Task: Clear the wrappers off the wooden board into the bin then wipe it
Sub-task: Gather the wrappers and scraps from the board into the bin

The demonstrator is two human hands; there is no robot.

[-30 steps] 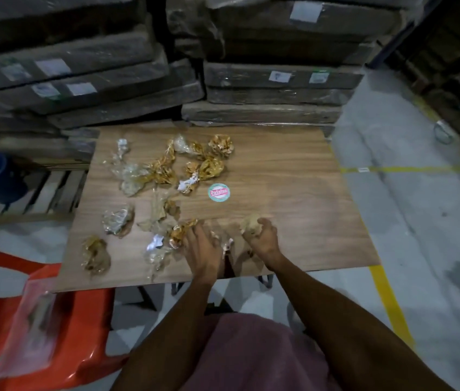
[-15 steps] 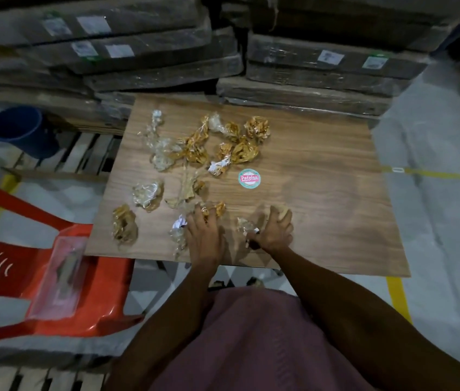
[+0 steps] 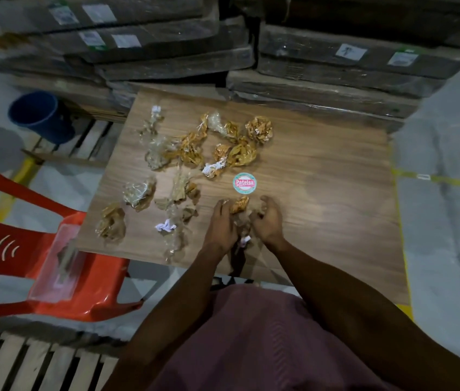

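Observation:
A wooden board (image 3: 322, 193) lies in front of me with several crumpled clear and golden wrappers (image 3: 189, 148) scattered over its left half. A round red-and-green sticker (image 3: 244, 182) sits near the middle. My left hand (image 3: 221, 224) and my right hand (image 3: 269, 221) are close together near the board's front edge, both closed around a bunch of wrappers (image 3: 240, 213) gathered between them. A blue bin (image 3: 39, 114) stands on the floor at the far left, beyond the board.
A red plastic chair (image 3: 54, 272) with a clear plastic container (image 3: 56, 266) on its seat stands left of the board. Stacked wrapped flat boxes (image 3: 336, 69) rise behind the board. Wooden pallets (image 3: 25, 362) lie at the lower left and under the bin.
My hands have come closer together and bunched wrappers between them. The view has shifted, so the board sits further right and the bin shows more fully.

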